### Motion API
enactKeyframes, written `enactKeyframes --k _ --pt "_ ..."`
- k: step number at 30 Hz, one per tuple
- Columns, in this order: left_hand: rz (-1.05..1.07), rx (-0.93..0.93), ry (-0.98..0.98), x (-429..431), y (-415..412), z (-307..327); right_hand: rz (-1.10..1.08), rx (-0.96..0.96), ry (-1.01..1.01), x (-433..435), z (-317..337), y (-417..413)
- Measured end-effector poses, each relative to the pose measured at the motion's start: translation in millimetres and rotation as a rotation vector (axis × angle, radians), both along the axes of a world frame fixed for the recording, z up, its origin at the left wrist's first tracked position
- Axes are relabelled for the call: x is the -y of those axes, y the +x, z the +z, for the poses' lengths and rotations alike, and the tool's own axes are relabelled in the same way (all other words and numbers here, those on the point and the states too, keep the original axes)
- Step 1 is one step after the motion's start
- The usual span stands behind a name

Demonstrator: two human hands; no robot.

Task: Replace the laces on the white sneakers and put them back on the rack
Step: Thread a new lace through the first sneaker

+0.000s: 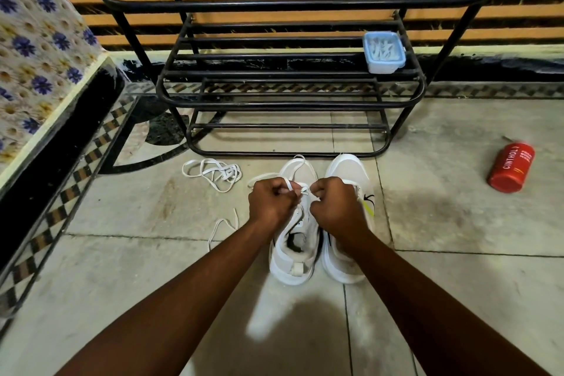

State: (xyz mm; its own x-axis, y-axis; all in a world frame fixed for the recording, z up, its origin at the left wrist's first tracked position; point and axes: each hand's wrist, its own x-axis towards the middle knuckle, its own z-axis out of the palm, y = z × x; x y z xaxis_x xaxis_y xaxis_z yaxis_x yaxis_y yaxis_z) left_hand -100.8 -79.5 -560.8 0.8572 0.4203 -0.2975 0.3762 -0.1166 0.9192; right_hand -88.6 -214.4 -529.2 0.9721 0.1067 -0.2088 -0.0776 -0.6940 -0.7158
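The left hand (270,204) and the right hand (335,206) both keep their fingers (280,189) curled and clamped on the white lace (302,191), directly above one white sneaker (293,256) on the floor. The second sneaker (346,166) stands just beside the right fingers. A loose lace (213,172) lies left of the left fingers, and the black rack (290,98) stands beyond them.

A red Cinthol can (510,168) is laid on its side on the tiled floor (457,284) at 3 o'clock. A pale-blue plastic box (384,52) holding small white pieces is seen at 1 o'clock. A floral-printed cloth (33,40) is draped at 10 o'clock.
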Motion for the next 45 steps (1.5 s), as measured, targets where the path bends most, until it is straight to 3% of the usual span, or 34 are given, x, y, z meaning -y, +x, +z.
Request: enactKeyframes --k 3,10,18,22,26,30,35,39,45 --pt "-0.024 -0.02 -0.014 -4 2 -8 -0.007 0.005 0.001 0 1 1" --pt "-0.15 0.019 0.277 0 -3 -14 -0.018 0.007 0.015 -1 2 0" --pt "-0.148 -0.067 0.263 5 3 -3 0.009 0.013 -0.005 -4 2 1" --pt "-0.243 -0.131 0.435 3 17 2 0.056 -0.008 -0.049 -2 6 6" --pt "-0.249 -0.125 0.47 4 20 1 0.11 -0.02 -0.093 -1 6 12" --pt "-0.216 -0.138 0.399 2 16 -1 0.204 -0.052 -0.192 -2 3 17" --pt "-0.15 -0.178 0.101 -4 25 -11 0.197 -0.089 -0.185 -3 1 23" --pt "-0.149 -0.16 0.145 -2 20 -8 0.191 -0.12 -0.108 -2 2 26" --pt "-0.104 -0.162 -0.04 -3 20 -8 0.122 -0.019 -0.189 -4 5 26"
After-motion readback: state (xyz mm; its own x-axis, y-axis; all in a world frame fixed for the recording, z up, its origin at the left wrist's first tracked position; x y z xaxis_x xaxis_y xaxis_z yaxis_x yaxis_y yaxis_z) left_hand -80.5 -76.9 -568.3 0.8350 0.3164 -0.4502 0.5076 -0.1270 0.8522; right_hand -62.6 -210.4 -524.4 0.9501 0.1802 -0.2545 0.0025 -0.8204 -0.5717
